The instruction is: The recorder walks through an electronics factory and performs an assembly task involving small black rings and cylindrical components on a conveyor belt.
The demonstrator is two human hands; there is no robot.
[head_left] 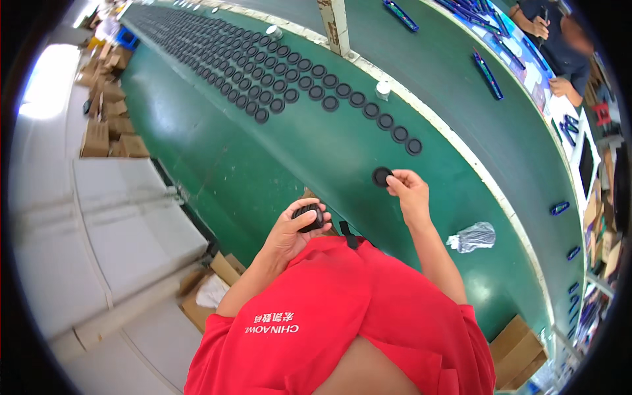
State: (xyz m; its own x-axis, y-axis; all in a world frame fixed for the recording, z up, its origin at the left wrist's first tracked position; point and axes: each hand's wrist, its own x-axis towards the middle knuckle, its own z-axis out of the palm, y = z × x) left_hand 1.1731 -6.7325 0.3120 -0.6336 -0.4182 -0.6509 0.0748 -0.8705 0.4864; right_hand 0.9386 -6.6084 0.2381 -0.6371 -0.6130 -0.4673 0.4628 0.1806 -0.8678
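Note:
My left hand (297, 227) is closed around a small stack of black round discs (309, 214), held close to my red shirt. Out over the green table (263, 164), my right hand (409, 192) pinches a single black disc (381, 176) between its fingertips. That disc sits just short of the near end of a long row of matching black discs (385, 121) laid flat on the table. Several such rows (263, 72) run away to the far left corner.
Two small white cylinders (383, 87) (274, 30) stand by the table's pale divider strip. A crumpled clear plastic bag (473, 237) lies to my right. Blue items (488, 74) lie on the neighbouring green belt, where another person (559, 46) works. Cardboard boxes (108, 125) line the floor.

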